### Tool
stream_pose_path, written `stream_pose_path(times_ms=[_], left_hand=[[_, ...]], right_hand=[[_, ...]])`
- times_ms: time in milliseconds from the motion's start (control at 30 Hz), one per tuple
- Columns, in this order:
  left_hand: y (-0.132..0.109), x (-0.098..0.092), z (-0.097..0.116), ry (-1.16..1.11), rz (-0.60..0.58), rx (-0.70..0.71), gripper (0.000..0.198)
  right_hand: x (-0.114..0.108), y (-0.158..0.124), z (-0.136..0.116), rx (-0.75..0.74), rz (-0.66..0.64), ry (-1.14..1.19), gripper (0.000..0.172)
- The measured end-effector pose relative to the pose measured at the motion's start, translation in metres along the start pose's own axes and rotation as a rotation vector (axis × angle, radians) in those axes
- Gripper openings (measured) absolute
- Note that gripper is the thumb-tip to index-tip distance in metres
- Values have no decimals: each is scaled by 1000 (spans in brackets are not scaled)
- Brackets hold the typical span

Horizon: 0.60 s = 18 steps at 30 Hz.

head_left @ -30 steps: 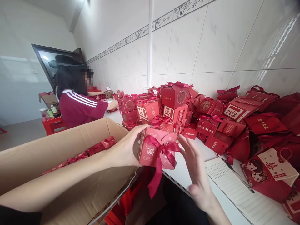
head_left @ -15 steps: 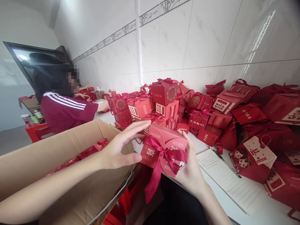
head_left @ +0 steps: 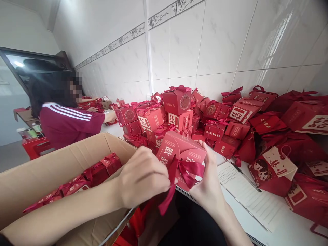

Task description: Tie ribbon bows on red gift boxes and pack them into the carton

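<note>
A red gift box (head_left: 179,143) with pale printed characters is held tilted in front of me. Its top flaps overlap, and a dark red satin ribbon (head_left: 189,171) is tied in a bow across them. My right hand (head_left: 208,181) wraps around the box's right side and lower edge. At the left of the bow, my left hand (head_left: 145,177) is closed, pinching the ribbon; one ribbon tail hangs below its fingers. The bow's left loop is mostly hidden by this hand.
A large cardboard carton (head_left: 77,150) stands at left, with red boxes (head_left: 99,171) lined up inside. Many red gift boxes (head_left: 179,100) are piled along the tiled wall. A notebook (head_left: 246,194) and pen (head_left: 246,176) lie on the white table. Further left sits a co-worker (head_left: 71,119).
My left hand has gone from spread fingers beside the box to a closed pinch on the ribbon. My right hand still holds the box. The view has shifted slightly.
</note>
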<state>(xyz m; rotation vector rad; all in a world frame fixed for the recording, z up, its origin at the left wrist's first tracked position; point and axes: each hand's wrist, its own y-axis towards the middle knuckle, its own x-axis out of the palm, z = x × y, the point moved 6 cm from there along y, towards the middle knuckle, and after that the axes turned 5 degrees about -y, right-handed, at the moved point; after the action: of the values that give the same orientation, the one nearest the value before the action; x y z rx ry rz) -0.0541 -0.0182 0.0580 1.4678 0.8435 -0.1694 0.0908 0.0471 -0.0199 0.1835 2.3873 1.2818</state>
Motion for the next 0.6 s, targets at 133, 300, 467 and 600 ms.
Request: stream_pose_path(times_ms=[133, 300, 467, 600], left_hand=[[-2, 7, 22, 168, -21, 129, 12], [-2, 11, 31, 192, -5, 56, 10], [-2, 10, 32, 202, 17, 54, 11], [0, 10, 34, 199, 14, 64, 10]], right_hand=[[2, -3, 1, 61, 3, 88, 102], [5, -8, 4, 156, -45, 212, 104], [5, -8, 5, 176, -31, 211, 103], [5, -9, 5, 166, -30, 186, 103]])
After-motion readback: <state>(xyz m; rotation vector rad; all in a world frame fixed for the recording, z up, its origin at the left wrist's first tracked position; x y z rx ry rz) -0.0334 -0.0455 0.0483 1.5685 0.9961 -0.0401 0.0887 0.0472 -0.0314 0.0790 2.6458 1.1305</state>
